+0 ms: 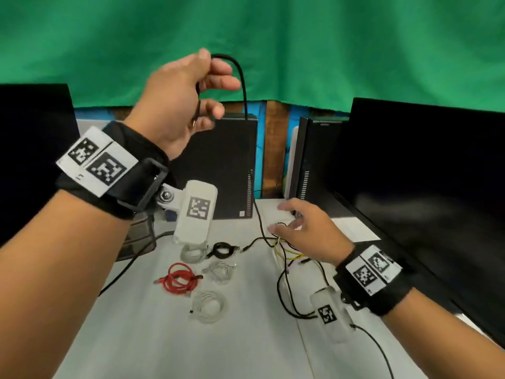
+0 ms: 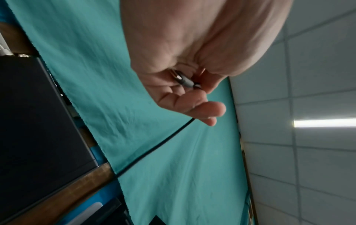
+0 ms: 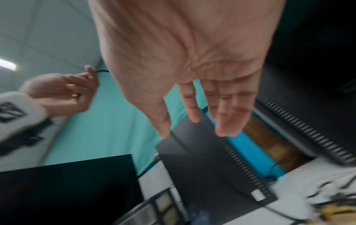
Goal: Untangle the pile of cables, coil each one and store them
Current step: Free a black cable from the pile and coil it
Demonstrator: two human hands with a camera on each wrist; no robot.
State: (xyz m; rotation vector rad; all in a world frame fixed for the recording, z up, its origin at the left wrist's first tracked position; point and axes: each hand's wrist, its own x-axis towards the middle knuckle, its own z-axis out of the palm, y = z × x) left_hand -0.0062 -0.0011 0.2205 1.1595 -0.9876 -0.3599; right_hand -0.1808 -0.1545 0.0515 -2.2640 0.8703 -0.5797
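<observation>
Left hand (image 1: 180, 105) grip pinching black cable (image 1: 244, 86) aloft, right hand (image 1: 303, 233) grip released, fingers spread above tangle (image 1: 287, 250)

My right hand (image 3: 185, 60) fills the upper middle of the wrist view, palm toward the camera, fingers (image 3: 229, 115) straight and loosely together, holding nothing. Far left I see my left hand (image 3: 63, 91) raised, pinching a thin black cable (image 3: 102, 71) between thumb and fingertips, with a small metal plug (image 3: 74, 95) showing in its palm. Behind both hangs a green cloth (image 3: 108, 121). Below my fingers stands a black computer case (image 3: 208, 164) with a vent strip. At the lower right edge lies a blurred tangle of cables (image 3: 331, 196) on the white table (image 3: 300, 213).
</observation>
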